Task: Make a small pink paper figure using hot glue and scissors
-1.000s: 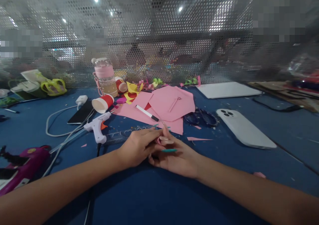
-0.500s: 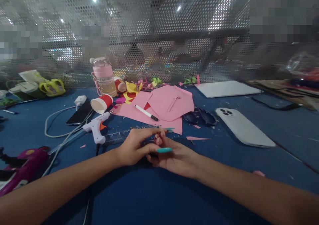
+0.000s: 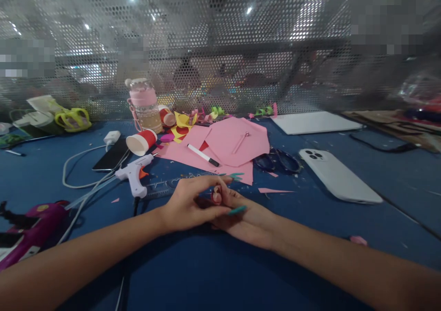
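Observation:
Both hands meet low over the blue table. My left hand [image 3: 186, 203] has its thumb and fingers stretched out and apart, with long teal nails, and it reaches over the fingers of my right hand. My right hand [image 3: 246, 221] lies palm up with its fingers curled inward. A small dark red bit shows by its curled fingertips; I cannot make out whether it is a held piece or a nail. Just beyond the hands lie pink paper sheets [image 3: 237, 141], a white marker with a black cap [image 3: 203, 155] and blue-handled scissors [image 3: 287, 161].
A white glue gun [image 3: 136, 175], a black phone [image 3: 112, 155] and cables lie left, near a red paper cup [image 3: 142, 142] and pink-topped bottle [image 3: 143, 104]. A white phone [image 3: 339, 175] lies right, with a white sheet [image 3: 315, 122] behind. A perforated metal panel [image 3: 220, 49] borders the back.
My left thumb has slid a little to the right over my right palm, and the gap between it and the left fingers is wider. The things on the table stay put.

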A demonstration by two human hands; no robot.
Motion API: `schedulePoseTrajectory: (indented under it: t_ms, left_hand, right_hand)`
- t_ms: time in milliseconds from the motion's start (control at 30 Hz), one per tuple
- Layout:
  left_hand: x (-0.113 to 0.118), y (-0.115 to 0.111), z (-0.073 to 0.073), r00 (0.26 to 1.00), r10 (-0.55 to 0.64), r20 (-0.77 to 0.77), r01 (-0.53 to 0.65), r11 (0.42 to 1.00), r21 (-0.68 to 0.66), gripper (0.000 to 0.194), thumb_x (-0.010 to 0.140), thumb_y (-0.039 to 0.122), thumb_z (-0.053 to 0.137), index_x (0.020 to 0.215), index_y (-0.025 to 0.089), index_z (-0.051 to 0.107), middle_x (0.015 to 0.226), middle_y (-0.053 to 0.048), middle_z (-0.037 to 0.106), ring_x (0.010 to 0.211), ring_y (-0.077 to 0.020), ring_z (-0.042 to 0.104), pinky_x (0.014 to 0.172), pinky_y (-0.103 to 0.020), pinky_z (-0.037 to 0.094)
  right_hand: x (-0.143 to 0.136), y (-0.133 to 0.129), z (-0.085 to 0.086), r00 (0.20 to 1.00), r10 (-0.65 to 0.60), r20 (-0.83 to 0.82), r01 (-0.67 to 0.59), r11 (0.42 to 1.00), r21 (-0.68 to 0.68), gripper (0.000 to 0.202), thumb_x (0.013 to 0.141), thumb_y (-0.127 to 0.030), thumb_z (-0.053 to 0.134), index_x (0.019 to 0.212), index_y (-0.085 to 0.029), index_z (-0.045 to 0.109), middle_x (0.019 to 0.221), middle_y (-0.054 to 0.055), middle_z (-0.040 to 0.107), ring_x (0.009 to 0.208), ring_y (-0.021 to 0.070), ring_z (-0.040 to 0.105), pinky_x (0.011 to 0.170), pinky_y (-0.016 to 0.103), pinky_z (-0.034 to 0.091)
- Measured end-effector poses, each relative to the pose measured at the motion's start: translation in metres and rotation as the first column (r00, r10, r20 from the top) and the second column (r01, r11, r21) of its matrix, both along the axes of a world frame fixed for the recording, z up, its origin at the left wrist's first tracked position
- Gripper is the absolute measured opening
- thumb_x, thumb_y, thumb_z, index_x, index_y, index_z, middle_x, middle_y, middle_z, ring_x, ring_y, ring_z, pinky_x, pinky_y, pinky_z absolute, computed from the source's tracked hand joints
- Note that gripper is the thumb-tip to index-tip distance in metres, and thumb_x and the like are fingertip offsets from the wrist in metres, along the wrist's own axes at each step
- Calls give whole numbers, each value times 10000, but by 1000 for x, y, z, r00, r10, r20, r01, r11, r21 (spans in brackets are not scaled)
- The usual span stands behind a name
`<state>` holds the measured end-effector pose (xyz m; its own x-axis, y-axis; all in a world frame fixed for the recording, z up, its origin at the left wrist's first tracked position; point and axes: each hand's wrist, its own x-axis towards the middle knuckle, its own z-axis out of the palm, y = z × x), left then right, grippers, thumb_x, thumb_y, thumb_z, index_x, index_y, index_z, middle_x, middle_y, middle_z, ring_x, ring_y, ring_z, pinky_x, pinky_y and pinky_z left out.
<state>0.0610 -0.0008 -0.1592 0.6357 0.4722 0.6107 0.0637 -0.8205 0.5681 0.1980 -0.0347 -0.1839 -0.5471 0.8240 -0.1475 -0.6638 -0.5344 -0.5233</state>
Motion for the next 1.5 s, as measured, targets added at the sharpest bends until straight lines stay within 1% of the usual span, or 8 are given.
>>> schedulePoseTrajectory:
  t_ms: [167,267,467,667,833,1100,1333,1500]
  left_hand:
    - [-1,0,-3,999,-26,48,29,998,-58,659,569,296,749,1145,153,464,1095,-140,615,992,-220,594,834,-294,495]
    - [-1,-2,-8,994,30,109,-18,994,-110,755,623,244,721,1265,194,328,1134,-130,594,1047,-219,562,862,-311,483]
    - [0,-1,-12,969,126,211,-78,973,-219,650,649,198,702,1214,187,380,1034,-101,648,1010,-207,586,867,-307,487]
    - [1,1,-8,955,178,237,-111,956,-271,569,635,206,712,1135,150,445,879,-72,684,908,-187,627,866,-327,483]
    - [-1,7,-5,980,86,177,-31,956,-291,421,675,203,676,1060,149,515,928,-81,676,871,-162,634,800,-280,508]
    - [-3,13,-2,996,6,85,20,956,-293,291,683,165,652,963,129,579,913,-84,670,839,-152,634,768,-254,520]
    - [0,11,-2,994,-10,109,58,893,-446,344,646,221,691,958,127,581,889,-76,680,803,-166,647,756,-273,529]
    - [-1,7,-2,1000,2,-20,-8,959,-282,259,700,260,645,914,116,621,898,-87,682,825,-171,639,747,-246,513]
  right_hand:
    - [2,1,3,997,65,45,-66,998,7,268,517,-401,756,588,-184,616,593,-59,602,524,76,566,459,189,431]
    - [0,1,4,999,10,35,-8,999,-34,265,504,-373,770,619,-185,622,615,-76,604,583,68,577,545,193,461]
    - [-4,1,6,997,-71,-15,71,996,-48,275,516,-185,792,741,-210,635,675,-117,633,595,40,572,625,213,465]
    - [-2,3,6,998,-66,-25,62,992,-111,287,514,-229,795,744,-202,626,696,-98,652,645,67,591,661,246,453]
    - [2,4,6,995,-36,-88,25,992,-121,296,553,-329,768,760,-181,615,708,-57,658,713,93,595,716,274,438]
    - [0,4,7,997,-68,-38,63,992,-113,253,543,-204,781,748,-198,633,644,-80,651,645,70,587,705,280,439]
    - [0,3,5,995,-89,-46,85,993,-84,222,520,-249,786,658,-177,627,596,-102,625,605,50,566,695,279,450]
    - [1,2,5,997,-66,-41,63,996,-57,243,498,-278,792,625,-161,620,575,-96,611,572,44,543,677,268,451]
